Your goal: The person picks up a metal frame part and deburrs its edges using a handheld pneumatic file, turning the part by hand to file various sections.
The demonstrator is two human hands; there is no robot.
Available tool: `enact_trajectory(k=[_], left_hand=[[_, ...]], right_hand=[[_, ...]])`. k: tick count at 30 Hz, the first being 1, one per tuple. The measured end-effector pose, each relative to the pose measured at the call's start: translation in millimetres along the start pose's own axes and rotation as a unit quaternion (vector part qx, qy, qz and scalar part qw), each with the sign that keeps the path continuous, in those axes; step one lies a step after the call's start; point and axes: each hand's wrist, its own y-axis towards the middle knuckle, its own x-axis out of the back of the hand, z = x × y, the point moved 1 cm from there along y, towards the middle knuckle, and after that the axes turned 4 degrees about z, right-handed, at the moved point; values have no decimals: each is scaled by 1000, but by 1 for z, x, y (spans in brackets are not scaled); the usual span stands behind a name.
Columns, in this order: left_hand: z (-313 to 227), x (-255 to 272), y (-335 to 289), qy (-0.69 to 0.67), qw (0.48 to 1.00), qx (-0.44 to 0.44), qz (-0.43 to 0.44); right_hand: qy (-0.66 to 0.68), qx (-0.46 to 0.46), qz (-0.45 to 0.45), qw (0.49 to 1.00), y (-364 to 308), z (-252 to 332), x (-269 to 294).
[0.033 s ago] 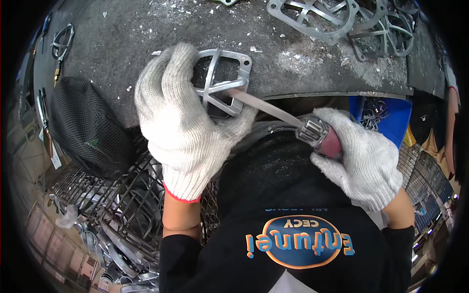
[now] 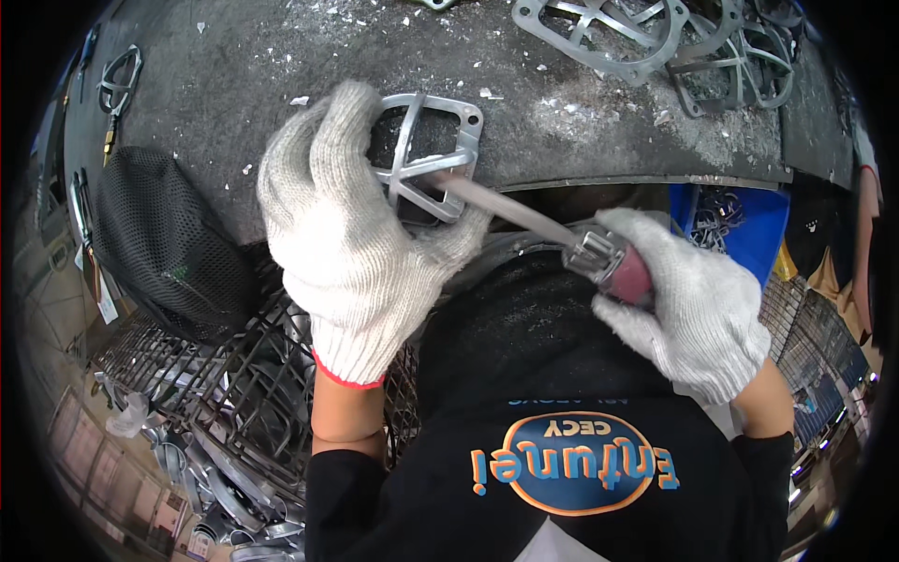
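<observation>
A silver cast-metal frame (image 2: 426, 166) with crossing bars stands at the front edge of the grey worktable (image 2: 253, 66). My left hand (image 2: 346, 234), in a white knit glove, holds it by its left side, fingers behind and thumb low on the right; part of the frame is hidden. Gripped in my gloved right hand (image 2: 698, 309) is a flat file (image 2: 520, 212) with a silver collar and a red handle. Its blade slants up and left into the frame's lower right opening, by the right-hand bars. The blade's tip is blurred.
More metal frames (image 2: 609, 51) lie piled at the back right, among pale shavings. A black mesh bag (image 2: 169, 239) sits left of my hand. Below it, a wire basket (image 2: 253, 375) stands near several metal parts (image 2: 225, 487). A blue bin (image 2: 763, 229) with small metal pieces is on the right.
The file and my right hand have shifted very slightly left, and the blade looks more blurred. My left hand and the metal frame stay in place.
</observation>
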Motion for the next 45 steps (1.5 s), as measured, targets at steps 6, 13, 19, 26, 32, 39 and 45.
enact_trajectory(k=[6, 13, 19, 26, 32, 39, 45], left_hand=[[3, 1, 6, 18, 1000, 2, 19], [9, -5, -2, -36, 999, -25, -11], [15, -13, -7, -53, 996, -59, -44], [6, -13, -15, -53, 995, -77, -42], [5, -11, -1, 22, 980, -158, -119], [-3, -12, -5, 20, 990, -103, -96], [4, -10, 7, -11, 991, -86, -101]], right_hand=[[79, -2, 8, 997, 5, -9, 7], [124, 30, 34, 991, 9, -16, 10], [137, 17, 127, 982, 7, -15, 16], [235, -65, 253, 936, 8, -1, 26], [383, -161, 316, 853, 5, 12, 30], [407, -147, 318, 844, 3, 11, 22], [188, 7, 136, 973, -12, 4, 6]])
